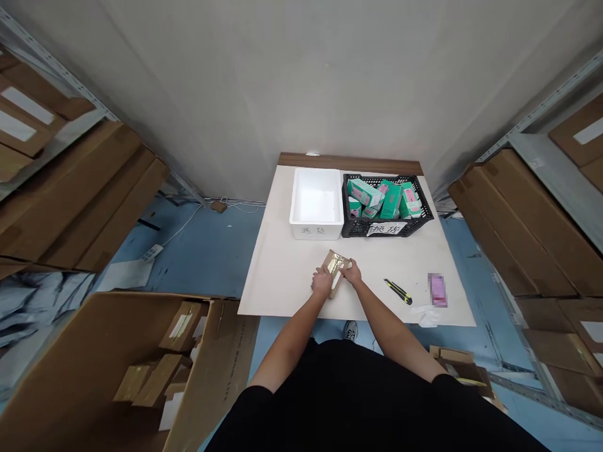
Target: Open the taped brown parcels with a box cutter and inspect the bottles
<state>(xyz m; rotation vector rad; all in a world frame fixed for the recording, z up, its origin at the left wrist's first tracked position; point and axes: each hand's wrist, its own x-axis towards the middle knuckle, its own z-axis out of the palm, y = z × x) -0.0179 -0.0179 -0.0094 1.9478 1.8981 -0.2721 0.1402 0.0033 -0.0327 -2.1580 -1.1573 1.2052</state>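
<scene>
So I'm standing here watching, and the small cardboard package (336, 262) is right between the person's two hands, near the front edge of the table (276, 276). Left hand (321, 280) is curled around its left side, fingers partly over the top. Right hand (352, 272) has the right edge, fingers bent in against it. Both grips are closed down on the box, with only its width between them. The far end, with shiny gold-looking tape (337, 259) on it, pokes out past the fingers, and the near end shows between the wrists (can't tell from here whether its underside touches the table).

Beyond the hands there's a white bin (301, 231) just beside a black crate (352, 230) of green boxes (391, 202). Off to the right, well apart from the grip, lies a yellow-and-black cutter (398, 291), then a blurred-out purple thing (438, 290) with something white and crumpled (428, 316) near it.
</scene>
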